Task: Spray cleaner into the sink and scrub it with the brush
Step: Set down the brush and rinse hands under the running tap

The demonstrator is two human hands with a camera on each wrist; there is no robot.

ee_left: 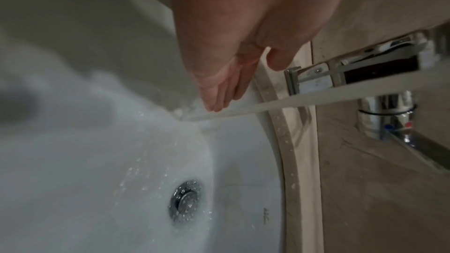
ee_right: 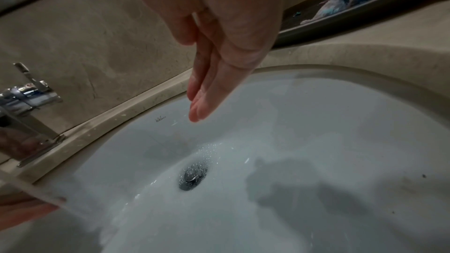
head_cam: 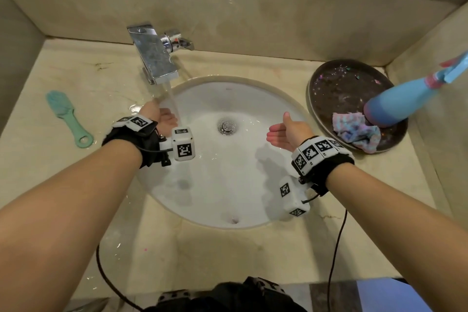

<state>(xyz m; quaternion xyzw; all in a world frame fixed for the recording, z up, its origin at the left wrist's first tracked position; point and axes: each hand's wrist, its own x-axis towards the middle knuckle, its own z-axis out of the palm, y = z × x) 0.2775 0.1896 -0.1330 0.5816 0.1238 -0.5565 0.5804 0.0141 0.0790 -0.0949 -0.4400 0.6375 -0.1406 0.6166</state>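
Water (head_cam: 174, 99) runs from the faucet (head_cam: 154, 58) at the back rim of the sink (head_cam: 215, 185), falling left of the drain (head_cam: 227, 126). The left hand (head_cam: 162, 119), fingers straight and holding nothing, is beside the stream; the right hand (head_cam: 286, 132), likewise flat and empty, hovers right of the drain. The brush (head_cam: 67, 116) lies on the counter left of the sink. Right of it, a dark tray (head_cam: 329, 78) carries the spray bottle (head_cam: 402, 106) and a crumpled cloth (head_cam: 357, 132).

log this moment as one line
tap running | left hand open by stream | right hand open over sink | brush, spray bottle untouched
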